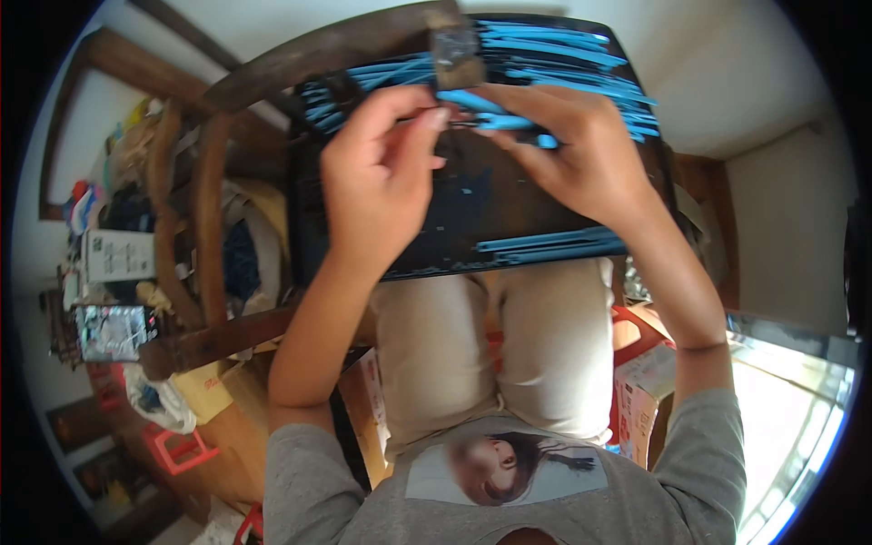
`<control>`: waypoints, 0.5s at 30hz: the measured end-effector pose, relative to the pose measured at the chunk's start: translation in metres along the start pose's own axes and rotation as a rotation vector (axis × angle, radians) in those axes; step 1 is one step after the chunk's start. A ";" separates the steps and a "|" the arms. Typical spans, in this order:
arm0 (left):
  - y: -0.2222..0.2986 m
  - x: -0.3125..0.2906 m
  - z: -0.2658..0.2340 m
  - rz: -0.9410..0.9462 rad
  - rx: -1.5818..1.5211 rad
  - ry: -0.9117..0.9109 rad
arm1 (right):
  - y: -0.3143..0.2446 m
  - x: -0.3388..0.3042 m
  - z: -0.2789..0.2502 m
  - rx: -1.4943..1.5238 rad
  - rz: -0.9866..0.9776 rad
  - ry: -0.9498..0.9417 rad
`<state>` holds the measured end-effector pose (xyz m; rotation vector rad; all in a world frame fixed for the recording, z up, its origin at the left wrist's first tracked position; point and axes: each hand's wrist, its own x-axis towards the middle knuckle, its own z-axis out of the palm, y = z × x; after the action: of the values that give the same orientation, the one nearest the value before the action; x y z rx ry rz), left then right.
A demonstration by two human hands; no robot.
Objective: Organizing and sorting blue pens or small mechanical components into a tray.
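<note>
My right hand [581, 150] is closed around a slim bright-blue stick-like piece [500, 121] with a dark, narrow end pointing left. Close to that end, my left hand [381, 173] has thumb and forefinger drawn together. What sits between those fingertips is too small and blurred to name. Both hands are over a black tray [363, 245] in front of my lap. Along its far side lie many similar blue pieces, one pile [563, 54] at the far right and another [372, 77] at the far left. A few more blue pieces [549, 245] line the near edge.
A dark wooden block [457, 59] with a grey patch stands at the tray's far edge. Curved wooden chair parts [213, 218] rise at the left. Beyond them are a white box [118, 256], a phone [113, 332] and a red stool [180, 450]. Cartons [643, 404] stand at lower right.
</note>
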<state>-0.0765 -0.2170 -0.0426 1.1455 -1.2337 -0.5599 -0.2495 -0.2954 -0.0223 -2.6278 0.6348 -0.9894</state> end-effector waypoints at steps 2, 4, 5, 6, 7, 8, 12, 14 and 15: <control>-0.001 -0.001 0.000 0.010 0.022 -0.002 | 0.000 -0.001 -0.003 -0.017 0.014 -0.051; -0.005 -0.002 0.003 0.107 -0.053 -0.012 | -0.001 -0.004 -0.004 -0.009 0.047 -0.072; -0.005 -0.002 0.004 0.110 -0.015 -0.009 | 0.000 -0.006 -0.005 0.007 0.050 -0.081; -0.003 -0.003 0.004 0.084 -0.024 -0.009 | 0.000 -0.005 -0.003 0.020 0.038 -0.080; -0.002 -0.003 0.005 0.079 -0.005 -0.009 | 0.000 -0.006 -0.003 0.028 0.057 -0.068; -0.001 -0.002 0.005 0.074 0.012 -0.010 | -0.001 -0.006 -0.003 0.035 0.077 -0.057; -0.005 -0.002 0.002 0.100 0.044 -0.007 | -0.003 -0.005 -0.001 -0.031 0.050 -0.022; -0.007 -0.002 0.003 0.089 0.058 0.021 | -0.001 -0.004 -0.001 -0.064 0.010 0.006; -0.008 -0.003 -0.001 0.057 0.096 0.017 | -0.001 -0.004 0.001 -0.070 0.017 0.002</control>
<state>-0.0751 -0.2170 -0.0513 1.1886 -1.2864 -0.4512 -0.2511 -0.2927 -0.0248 -2.6775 0.7041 -0.9825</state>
